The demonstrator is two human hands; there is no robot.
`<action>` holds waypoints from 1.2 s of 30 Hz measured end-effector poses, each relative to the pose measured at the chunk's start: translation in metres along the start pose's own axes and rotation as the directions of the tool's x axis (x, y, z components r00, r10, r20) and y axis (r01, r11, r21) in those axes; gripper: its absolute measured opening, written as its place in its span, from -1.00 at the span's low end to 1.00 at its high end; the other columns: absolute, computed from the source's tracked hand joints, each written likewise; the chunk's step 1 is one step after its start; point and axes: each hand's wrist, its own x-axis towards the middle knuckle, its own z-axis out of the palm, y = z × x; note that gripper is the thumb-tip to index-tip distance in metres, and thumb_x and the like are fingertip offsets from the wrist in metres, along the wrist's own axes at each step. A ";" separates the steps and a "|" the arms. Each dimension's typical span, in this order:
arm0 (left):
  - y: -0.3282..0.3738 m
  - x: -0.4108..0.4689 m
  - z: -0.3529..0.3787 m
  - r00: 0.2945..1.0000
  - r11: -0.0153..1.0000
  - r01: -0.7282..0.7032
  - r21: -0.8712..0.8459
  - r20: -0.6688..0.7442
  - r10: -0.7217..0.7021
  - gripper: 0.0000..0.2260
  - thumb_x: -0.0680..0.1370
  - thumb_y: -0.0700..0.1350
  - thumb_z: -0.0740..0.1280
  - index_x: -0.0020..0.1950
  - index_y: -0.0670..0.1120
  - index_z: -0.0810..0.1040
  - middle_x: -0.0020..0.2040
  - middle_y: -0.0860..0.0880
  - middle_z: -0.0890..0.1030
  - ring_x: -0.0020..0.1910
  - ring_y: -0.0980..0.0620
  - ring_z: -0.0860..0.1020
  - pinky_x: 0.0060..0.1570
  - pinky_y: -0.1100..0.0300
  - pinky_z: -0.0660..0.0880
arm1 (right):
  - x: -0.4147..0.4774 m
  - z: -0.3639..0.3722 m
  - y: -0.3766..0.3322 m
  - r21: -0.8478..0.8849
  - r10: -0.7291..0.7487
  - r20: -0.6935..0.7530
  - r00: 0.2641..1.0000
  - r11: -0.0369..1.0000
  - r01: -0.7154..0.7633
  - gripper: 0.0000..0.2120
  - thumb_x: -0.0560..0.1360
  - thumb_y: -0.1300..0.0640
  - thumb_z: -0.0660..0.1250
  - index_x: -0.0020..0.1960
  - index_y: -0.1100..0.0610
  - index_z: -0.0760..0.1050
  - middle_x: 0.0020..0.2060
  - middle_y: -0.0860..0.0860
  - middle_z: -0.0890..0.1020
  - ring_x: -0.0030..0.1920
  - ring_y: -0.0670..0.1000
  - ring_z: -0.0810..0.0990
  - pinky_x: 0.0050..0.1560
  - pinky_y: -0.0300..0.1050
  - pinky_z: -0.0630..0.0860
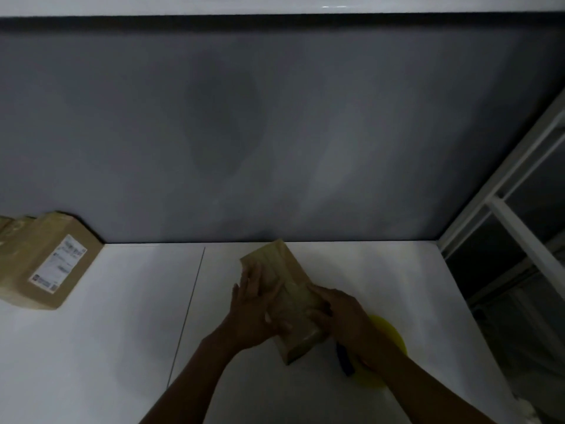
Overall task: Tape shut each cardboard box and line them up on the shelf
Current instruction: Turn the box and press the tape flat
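A small brown cardboard box (286, 289) lies tilted on the white shelf top (122, 316), its long side running away from me. My left hand (252, 313) presses flat on its left side and top, fingers spread. My right hand (339, 313) grips its near right edge. A larger cardboard box (46, 264) with a white shipping label stands at the far left against the grey wall. The picture is dim and blurred, so tape on the small box cannot be made out.
A yellow round object (388, 335) with a dark blue handle-like part (344, 359) lies under my right wrist, partly hidden. A white-framed glass panel (516, 209) rises at the right. A seam (189, 301) runs across the shelf top.
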 end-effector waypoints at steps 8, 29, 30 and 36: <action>0.014 0.012 -0.007 0.998 1.000 -0.021 0.020 -0.062 0.022 -0.29 0.44 0.38 -0.13 0.51 0.08 0.20 0.56 -0.07 -0.04 0.51 -0.08 -0.20 0.48 -0.16 -0.02 | -0.045 -0.003 0.028 -0.175 0.343 -0.259 0.903 0.902 -0.394 -0.67 0.48 -0.27 0.22 -0.23 -0.03 0.32 -0.33 -0.09 0.40 -0.28 -0.05 0.44 -0.28 -0.25 0.34; 0.023 0.003 -0.021 0.996 0.990 -0.056 -0.127 -0.079 0.046 -0.56 0.58 0.08 0.07 0.42 0.00 0.39 0.49 -0.03 0.25 0.51 -0.02 0.13 0.44 0.11 -0.10 | -0.087 -0.049 0.037 0.768 0.492 -0.307 0.815 0.633 -0.093 -0.83 0.36 0.13 0.33 -0.28 0.24 0.54 -0.38 0.12 0.58 -0.25 0.09 0.59 -0.28 -0.12 0.46; 0.034 0.002 -0.027 0.992 0.983 -0.019 -0.182 -0.127 -0.004 -0.56 0.58 0.12 0.06 0.39 0.00 0.42 0.44 -0.04 0.37 0.44 0.00 0.27 0.40 0.20 0.00 | -0.088 -0.056 0.031 0.782 0.460 -0.344 0.818 0.623 -0.021 -0.78 0.36 0.10 0.31 -0.33 0.26 0.52 -0.44 0.10 0.55 -0.32 0.04 0.57 -0.33 -0.16 0.45; 0.114 -0.015 -0.068 0.959 0.536 0.175 -0.826 0.020 -0.281 -0.57 0.46 0.27 0.19 0.15 0.02 0.53 0.07 -0.03 0.62 0.04 0.05 0.60 0.08 0.07 0.54 | -0.083 -0.080 0.003 0.726 0.304 -0.448 0.841 0.673 0.142 -0.65 0.59 0.07 0.20 -0.26 0.27 0.50 -0.40 0.11 0.60 -0.32 0.08 0.62 -0.26 -0.13 0.53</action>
